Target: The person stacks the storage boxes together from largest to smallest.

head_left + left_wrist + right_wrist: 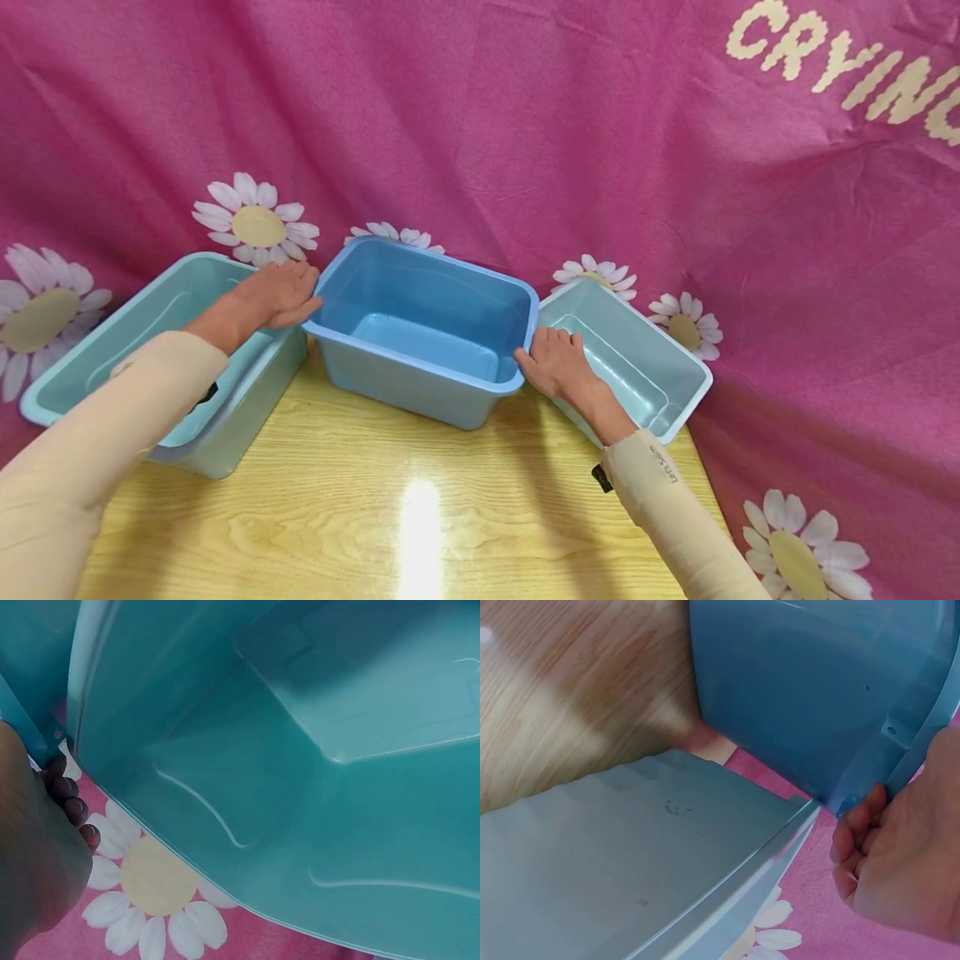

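Note:
In the head view a blue plastic bin (pixel 420 333) stands in the middle, between two other bins, with nothing inside it. My left hand (pixel 277 292) grips its left rim, and my right hand (pixel 553 360) grips the right rim. The left wrist view shows the curled fingertips (pixel 71 802) of the left hand under the blue edge. From the right wrist, the right hand (pixel 900 847) has its fingers curled beneath the rim of the blue bin (pixel 817 690).
A teal bin (pixel 258 400) stands at the left, under my left forearm. To the right is a pale grey-blue bin (pixel 637 350), tilted in view. All stand on a glossy wooden table (pixel 337 508) before a pink daisy-print cloth (pixel 465 125).

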Demonstrator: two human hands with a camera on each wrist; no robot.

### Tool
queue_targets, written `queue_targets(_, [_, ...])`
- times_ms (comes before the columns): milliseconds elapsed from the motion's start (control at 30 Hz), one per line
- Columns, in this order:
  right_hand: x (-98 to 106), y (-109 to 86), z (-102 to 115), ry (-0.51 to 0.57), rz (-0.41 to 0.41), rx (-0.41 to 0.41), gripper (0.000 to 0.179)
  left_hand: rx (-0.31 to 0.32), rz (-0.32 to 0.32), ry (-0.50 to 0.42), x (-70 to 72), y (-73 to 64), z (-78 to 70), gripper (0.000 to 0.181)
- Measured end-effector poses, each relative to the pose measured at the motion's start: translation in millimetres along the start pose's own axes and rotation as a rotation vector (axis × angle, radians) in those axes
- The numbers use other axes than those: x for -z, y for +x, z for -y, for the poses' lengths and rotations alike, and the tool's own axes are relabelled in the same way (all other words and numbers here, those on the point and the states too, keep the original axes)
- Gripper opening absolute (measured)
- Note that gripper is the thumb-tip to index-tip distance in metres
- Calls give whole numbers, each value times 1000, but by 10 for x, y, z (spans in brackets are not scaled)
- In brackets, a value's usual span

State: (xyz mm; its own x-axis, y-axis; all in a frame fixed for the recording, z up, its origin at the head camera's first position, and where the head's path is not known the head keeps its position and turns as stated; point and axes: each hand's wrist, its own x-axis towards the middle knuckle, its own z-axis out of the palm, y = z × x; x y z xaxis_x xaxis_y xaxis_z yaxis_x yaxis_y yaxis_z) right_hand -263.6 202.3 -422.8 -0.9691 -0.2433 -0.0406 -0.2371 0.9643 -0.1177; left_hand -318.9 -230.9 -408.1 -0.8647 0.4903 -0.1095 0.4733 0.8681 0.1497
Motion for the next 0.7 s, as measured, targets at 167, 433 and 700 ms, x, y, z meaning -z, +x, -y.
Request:
queue_targets(167, [-17,-6,-13,-11,1,31,38,-17,-7,-27,-8,-81,-10,35])
queue_targets(433, [-10,-46,-36,-1,32,79,33,-8,-18,-27,-26,-198,-27,41])
queue_targets(700, [-6,-112,-68,6,36,118,33,-33,-35,-65,-57,-332,-54,38])
